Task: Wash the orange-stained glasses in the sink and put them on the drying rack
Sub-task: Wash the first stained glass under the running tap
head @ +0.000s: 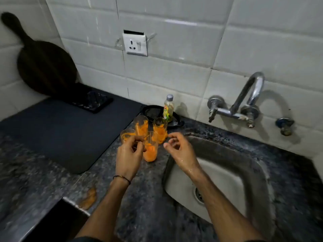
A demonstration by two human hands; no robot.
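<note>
Several orange-stained glasses stand grouped on the granite counter, just left of the sink. The nearest glass has thick orange residue in its lower half. Behind it are a tall glass, another glass and a short one. My left hand is at the nearest glass's left side, fingers curled by its rim; blur hides whether it grips. My right hand, wet and loosely curled, hovers empty to the right of the glasses, over the sink's left rim.
A dark mat covers the counter at left, with a black tray at its back. A soap bottle and a black round item sit behind the glasses. The tap juts from the tiled wall. An orange smear marks the counter edge.
</note>
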